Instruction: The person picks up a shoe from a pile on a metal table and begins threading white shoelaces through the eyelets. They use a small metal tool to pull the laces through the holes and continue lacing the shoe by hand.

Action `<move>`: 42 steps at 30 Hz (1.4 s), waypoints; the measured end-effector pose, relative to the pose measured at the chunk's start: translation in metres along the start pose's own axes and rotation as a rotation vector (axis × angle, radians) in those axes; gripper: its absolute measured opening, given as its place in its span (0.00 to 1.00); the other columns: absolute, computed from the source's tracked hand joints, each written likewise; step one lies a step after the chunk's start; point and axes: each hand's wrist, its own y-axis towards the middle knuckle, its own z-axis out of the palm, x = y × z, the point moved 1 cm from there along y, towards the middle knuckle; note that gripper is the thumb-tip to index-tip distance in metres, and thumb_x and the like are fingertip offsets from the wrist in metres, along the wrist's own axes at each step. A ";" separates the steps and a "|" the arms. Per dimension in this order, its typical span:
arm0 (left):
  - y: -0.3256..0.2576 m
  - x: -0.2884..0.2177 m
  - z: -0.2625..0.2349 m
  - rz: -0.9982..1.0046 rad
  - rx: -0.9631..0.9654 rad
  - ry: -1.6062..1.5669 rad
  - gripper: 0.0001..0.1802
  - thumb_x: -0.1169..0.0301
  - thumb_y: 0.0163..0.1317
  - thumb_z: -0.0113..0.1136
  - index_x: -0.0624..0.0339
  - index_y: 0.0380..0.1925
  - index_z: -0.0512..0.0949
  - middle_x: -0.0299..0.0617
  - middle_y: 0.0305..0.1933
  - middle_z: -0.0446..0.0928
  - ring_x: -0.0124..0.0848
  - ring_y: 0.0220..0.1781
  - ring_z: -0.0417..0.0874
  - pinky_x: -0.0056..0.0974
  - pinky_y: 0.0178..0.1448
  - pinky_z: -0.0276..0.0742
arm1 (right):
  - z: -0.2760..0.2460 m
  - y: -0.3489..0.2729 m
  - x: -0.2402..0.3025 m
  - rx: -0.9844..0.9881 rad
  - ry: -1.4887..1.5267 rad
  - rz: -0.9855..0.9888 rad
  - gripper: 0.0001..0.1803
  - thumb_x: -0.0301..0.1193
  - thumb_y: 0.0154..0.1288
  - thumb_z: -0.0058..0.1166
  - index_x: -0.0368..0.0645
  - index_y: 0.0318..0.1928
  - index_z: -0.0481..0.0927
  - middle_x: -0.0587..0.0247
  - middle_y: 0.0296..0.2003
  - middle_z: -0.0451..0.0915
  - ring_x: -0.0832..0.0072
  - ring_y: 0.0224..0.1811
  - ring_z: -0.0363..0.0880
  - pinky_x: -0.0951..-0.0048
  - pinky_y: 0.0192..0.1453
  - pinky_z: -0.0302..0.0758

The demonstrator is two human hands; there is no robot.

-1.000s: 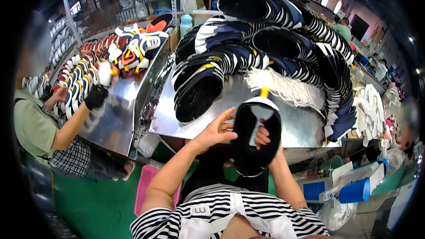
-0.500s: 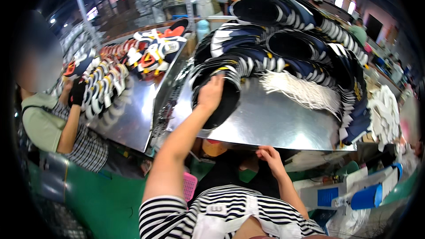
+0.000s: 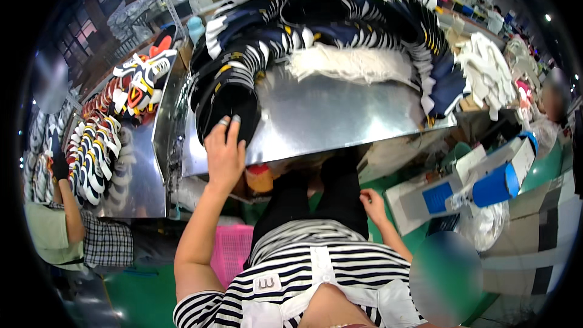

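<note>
The metal table (image 3: 328, 112) stands in front of you, and stacked rows of navy, black and white shoe uppers (image 3: 316, 9) curve along its far and side parts. A bundle of white laces (image 3: 352, 64) lies at the middle of the table, and a pink basket (image 3: 231, 249) sits below its near-left edge. At the table's near-left corner is the front black upper (image 3: 234, 109). Your left hand (image 3: 225, 149) reaches over that upper, fingers extended and slightly apart; whether it grips cannot be told. Your right hand (image 3: 373, 203) hangs below the table's near edge, loosely half-curled and empty.
</note>
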 end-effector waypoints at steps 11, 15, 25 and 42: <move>-0.204 -0.021 0.067 -0.066 0.677 -0.451 0.19 0.73 0.62 0.64 0.62 0.53 0.77 0.50 0.51 0.77 0.44 0.50 0.82 0.39 0.53 0.78 | 0.035 -0.028 -0.049 -0.021 -0.066 0.083 0.18 0.39 0.68 0.56 0.37 0.47 0.81 0.47 0.42 0.82 0.54 0.46 0.81 0.60 0.53 0.77; -0.224 0.030 0.106 -0.570 0.729 -0.781 0.21 0.66 0.67 0.63 0.61 0.57 0.77 0.40 0.50 0.81 0.29 0.51 0.81 0.34 0.54 0.77 | 0.040 -0.034 -0.003 -0.034 -0.063 -0.018 0.18 0.40 0.68 0.56 0.37 0.47 0.81 0.45 0.46 0.81 0.51 0.49 0.79 0.58 0.56 0.76; -0.329 0.105 0.105 -1.150 1.036 -0.750 0.20 0.57 0.64 0.60 0.57 0.50 0.81 0.43 0.42 0.83 0.34 0.38 0.81 0.41 0.42 0.78 | 0.080 -0.057 -0.111 0.089 0.093 0.346 0.34 0.55 0.73 0.44 0.30 0.45 0.80 0.38 0.42 0.83 0.53 0.47 0.82 0.53 0.52 0.74; -0.285 0.019 0.217 -1.598 1.152 -0.952 0.23 0.61 0.63 0.62 0.65 0.53 0.79 0.47 0.52 0.82 0.36 0.49 0.82 0.44 0.54 0.78 | 0.099 -0.138 -0.228 0.170 -0.201 0.585 0.18 0.40 0.64 0.53 0.44 0.50 0.84 0.49 0.48 0.83 0.51 0.46 0.82 0.52 0.49 0.78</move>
